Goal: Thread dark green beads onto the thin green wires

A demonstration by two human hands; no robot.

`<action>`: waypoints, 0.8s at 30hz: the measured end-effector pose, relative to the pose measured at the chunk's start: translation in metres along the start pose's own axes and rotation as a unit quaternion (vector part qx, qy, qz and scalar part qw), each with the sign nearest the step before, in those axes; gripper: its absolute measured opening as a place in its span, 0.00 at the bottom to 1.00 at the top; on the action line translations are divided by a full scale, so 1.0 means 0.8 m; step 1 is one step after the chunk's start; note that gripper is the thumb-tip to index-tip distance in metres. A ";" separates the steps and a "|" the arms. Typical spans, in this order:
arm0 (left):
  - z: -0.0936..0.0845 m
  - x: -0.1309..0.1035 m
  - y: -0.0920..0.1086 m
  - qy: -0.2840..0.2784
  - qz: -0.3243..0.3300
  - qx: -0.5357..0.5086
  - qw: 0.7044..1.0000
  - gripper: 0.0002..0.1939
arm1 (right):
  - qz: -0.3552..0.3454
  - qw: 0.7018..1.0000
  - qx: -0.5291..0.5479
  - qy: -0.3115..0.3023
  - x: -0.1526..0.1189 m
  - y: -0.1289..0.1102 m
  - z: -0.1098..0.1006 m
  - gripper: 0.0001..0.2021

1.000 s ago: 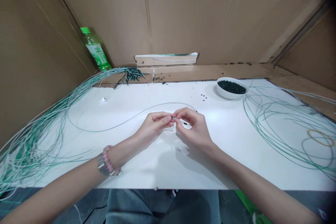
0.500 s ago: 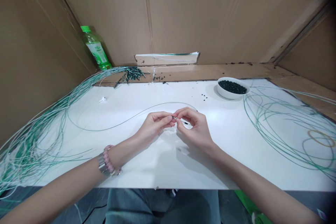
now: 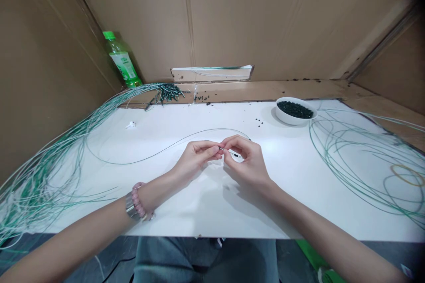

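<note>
Over the middle of the white tabletop my left hand [image 3: 201, 158] and my right hand [image 3: 246, 158] meet fingertip to fingertip. Both are closed in a pinch on a thin green wire [image 3: 186, 138], which loops away behind them to the left. A small dark piece shows between the left thumb and finger; its exact shape is mostly covered. Just inside the right hand's curled fingers, a black bead [image 3: 236, 155] sits on the wire. A white bowl [image 3: 296, 120] heaped with small dark green beads [image 3: 295, 109] stands beyond the right hand.
Bundled green and white wires [image 3: 49, 172] spread along the left side, their dark beaded ends at the back. Loose coils of green wire [image 3: 348, 177] lie at right with a yellow ring [image 3: 407, 175]. A green bottle [image 3: 122, 63] leans by the cardboard wall [image 3: 239, 17]. White earbuds [image 3: 130, 124] lie left.
Both hands keep nearly the same pinch and position. The whole view has shifted very slightly; the fingertips at the dark piece have moved only a little.
</note>
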State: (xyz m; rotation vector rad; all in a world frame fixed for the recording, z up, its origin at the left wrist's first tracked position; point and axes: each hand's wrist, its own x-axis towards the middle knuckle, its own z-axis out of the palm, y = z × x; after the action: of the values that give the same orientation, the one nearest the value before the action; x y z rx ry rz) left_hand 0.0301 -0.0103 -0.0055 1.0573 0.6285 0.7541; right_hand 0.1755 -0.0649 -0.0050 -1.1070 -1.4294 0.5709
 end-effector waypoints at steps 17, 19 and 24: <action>0.008 -0.002 0.013 0.054 0.106 0.145 0.982 0.05 | 0.067 0.996 0.056 0.002 0.001 0.001 0.001 0.05; 0.008 -0.002 0.012 0.055 0.104 0.146 0.982 0.06 | 0.067 0.996 0.050 0.010 0.000 0.000 0.001 0.05; 0.007 -0.003 0.012 0.048 0.108 0.154 0.981 0.08 | 0.067 0.997 0.006 0.029 0.000 -0.002 0.001 0.05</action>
State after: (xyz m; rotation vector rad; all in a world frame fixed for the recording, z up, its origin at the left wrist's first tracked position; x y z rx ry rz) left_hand 0.0308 -0.0122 0.0053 1.3966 0.7367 0.9208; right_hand 0.1743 -0.0657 -0.0037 -1.2066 -1.3063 0.6367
